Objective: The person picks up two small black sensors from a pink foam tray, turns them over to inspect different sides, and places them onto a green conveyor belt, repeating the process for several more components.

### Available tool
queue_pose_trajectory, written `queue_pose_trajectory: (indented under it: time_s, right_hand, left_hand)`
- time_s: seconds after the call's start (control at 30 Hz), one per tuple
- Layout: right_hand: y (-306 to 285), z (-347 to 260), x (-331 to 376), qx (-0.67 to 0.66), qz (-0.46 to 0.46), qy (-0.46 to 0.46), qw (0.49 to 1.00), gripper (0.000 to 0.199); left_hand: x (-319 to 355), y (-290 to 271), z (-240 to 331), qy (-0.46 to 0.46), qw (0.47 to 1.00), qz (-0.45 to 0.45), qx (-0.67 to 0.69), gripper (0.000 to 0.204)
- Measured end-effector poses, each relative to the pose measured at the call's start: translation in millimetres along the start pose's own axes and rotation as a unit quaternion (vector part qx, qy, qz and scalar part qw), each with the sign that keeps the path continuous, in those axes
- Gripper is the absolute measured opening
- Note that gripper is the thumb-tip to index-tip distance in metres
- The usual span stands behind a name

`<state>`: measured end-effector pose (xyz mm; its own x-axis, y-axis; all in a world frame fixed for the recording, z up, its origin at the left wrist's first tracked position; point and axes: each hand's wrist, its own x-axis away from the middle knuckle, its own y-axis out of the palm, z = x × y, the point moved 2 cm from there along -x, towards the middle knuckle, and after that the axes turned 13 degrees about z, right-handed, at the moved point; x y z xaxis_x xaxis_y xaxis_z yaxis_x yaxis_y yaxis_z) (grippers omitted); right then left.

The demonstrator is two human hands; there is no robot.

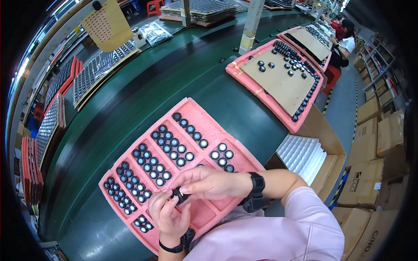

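My left hand [167,215] and my right hand [209,186] meet over the near part of a pink foam tray [207,114]. Between their closed fingertips is a small black round part [179,195] with a bit of yellow on it. The fingers cover some of its outline. Inside the tray's compartments stand rows of similar black round parts [153,167] with pale, shiny round tops. A smaller group [222,154] sits in a compartment beyond my right hand. My right forearm hides some of the tray's right side.
The tray rests on a green conveyor belt [130,98]. Farther right, another pink tray [292,124] carries a cardboard sheet [278,85] with loose round parts. An opened carton with white ridged trays [300,156] stands at right. A person [344,45] sits farther along the belt.
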<state>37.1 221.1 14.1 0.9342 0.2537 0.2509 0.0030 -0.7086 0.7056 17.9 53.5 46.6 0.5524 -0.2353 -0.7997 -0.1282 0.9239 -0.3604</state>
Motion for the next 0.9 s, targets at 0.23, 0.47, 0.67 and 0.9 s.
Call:
queue_pose_trajectory:
  time_s: [0.23, 0.47, 0.67, 0.9]
  right_hand:
    - [3.6, 41.4, 8.3, -0.03, 0.026, 0.01, 0.999, 0.026]
    - [1.4, 31.7, 19.9, 0.238, 0.055, -0.193, 0.95, 0.037]
    - [4.6, 31.7, 14.9, 0.355, 0.034, -0.27, 0.894, 0.038]
    - [3.6, 41.6, 18.7, 0.17, 0.087, -0.242, 0.951, 0.028]
  left_hand:
    - [20.1, -10.4, -5.6, -0.026, 0.999, 0.012, -0.014, 0.041]
    - [28.6, -18.5, -15.3, -0.182, 0.98, -0.043, 0.065, 0.043]
    - [31.8, -25.7, -18.6, -0.21, 0.971, -0.063, 0.1, 0.04]
    - [39.0, -31.3, -26.1, -0.268, 0.948, -0.056, 0.16, 0.032]
